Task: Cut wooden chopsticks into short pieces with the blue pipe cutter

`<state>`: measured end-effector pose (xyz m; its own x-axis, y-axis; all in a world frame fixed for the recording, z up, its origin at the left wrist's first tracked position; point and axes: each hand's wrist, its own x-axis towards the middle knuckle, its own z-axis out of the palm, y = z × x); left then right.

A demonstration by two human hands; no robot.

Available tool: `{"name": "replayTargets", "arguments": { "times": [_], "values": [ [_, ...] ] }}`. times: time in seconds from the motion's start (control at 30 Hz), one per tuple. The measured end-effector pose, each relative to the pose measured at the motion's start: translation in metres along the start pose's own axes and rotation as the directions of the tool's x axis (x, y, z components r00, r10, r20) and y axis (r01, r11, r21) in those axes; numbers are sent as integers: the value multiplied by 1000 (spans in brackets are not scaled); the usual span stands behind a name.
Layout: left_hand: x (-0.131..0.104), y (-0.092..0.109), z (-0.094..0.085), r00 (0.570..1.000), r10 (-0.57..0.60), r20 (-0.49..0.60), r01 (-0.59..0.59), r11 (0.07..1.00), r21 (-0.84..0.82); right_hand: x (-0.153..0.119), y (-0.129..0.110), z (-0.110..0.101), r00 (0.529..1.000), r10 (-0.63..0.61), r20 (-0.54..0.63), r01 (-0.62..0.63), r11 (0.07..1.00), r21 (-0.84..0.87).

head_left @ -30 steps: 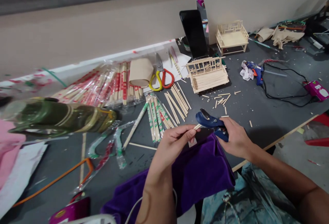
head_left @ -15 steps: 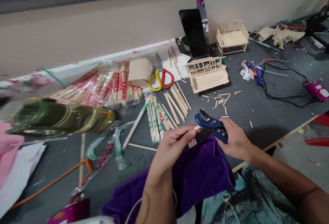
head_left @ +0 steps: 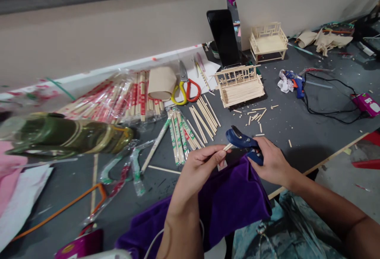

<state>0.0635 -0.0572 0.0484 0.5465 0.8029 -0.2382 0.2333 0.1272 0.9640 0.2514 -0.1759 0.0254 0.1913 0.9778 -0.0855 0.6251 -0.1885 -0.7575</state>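
Observation:
My left hand (head_left: 204,164) is closed in a pinch on short wooden sticks (head_left: 228,147) whose ends point at the cutter. My right hand (head_left: 274,162) is wrapped round a blue-handled hand cutter (head_left: 242,139). The cutter's head is right at the stick ends; whether the blade touches them I cannot tell. Beneath both hands is purple cloth (head_left: 234,207) at the table's near edge. Just beyond, loose wooden sticks (head_left: 206,116) lie side by side, with short cut pieces (head_left: 257,115) scattered to their right.
Behind stand a small wooden stick bench (head_left: 242,92), a second model bench (head_left: 268,44) and a phone (head_left: 224,37). Scissors (head_left: 185,86) and wrapped chopsticks (head_left: 133,96) lie left of them, near a green bottle (head_left: 74,136). At right are a glue gun (head_left: 298,86) and its cord.
The cutter's head has shifted very slightly, staying by the stick ends. Both hands keep nearly the same place and grip.

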Motion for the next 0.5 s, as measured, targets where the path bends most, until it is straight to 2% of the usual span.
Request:
{"name": "replayTargets", "arguments": {
  "times": [0.5],
  "values": [
    [0,0,-1,1000,-16,-10,16,1000,9,0,1,0,1000,-21,-5,21,1000,2]
  ]
}}
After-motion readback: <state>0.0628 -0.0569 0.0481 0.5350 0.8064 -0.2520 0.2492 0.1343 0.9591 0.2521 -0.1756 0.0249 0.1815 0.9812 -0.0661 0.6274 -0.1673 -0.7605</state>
